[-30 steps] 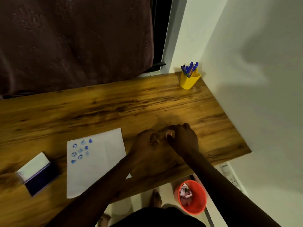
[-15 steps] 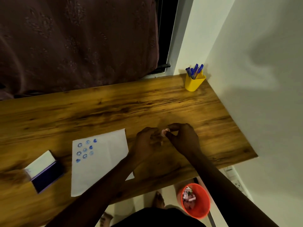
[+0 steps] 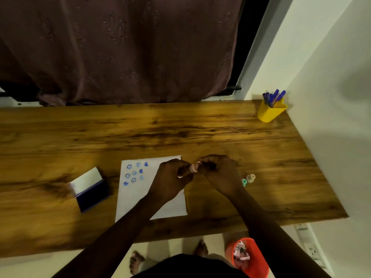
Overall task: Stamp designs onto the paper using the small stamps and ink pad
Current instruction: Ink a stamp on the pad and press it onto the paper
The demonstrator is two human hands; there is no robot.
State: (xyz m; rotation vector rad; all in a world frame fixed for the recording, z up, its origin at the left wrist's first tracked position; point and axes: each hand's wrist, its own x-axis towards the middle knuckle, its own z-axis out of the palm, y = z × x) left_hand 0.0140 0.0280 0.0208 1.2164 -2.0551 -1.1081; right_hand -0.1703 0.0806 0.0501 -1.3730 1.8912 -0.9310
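Note:
A white sheet of paper (image 3: 136,197) lies on the wooden desk (image 3: 180,133), with several blue stamped marks (image 3: 134,173) in its upper left. An open ink pad (image 3: 90,189) with a dark blue pad and white lid sits left of the paper. My left hand (image 3: 170,177) and my right hand (image 3: 218,173) meet over the paper's right edge, both pinching a small pink stamp (image 3: 193,167) between their fingertips. Two more small stamps, one green (image 3: 244,182) and one beige (image 3: 251,177), lie on the desk just right of my right hand.
A yellow pen holder (image 3: 271,112) with blue pens stands at the desk's far right corner by the white wall. A dark curtain hangs behind the desk. Below the front edge are an orange bin (image 3: 251,257), my bare feet and a wall socket (image 3: 313,251).
The view has shifted right, so paper and ink pad appear further right. My hands stayed joined on the pink stamp and now sit over the paper's right edge; two stamps came into sight.

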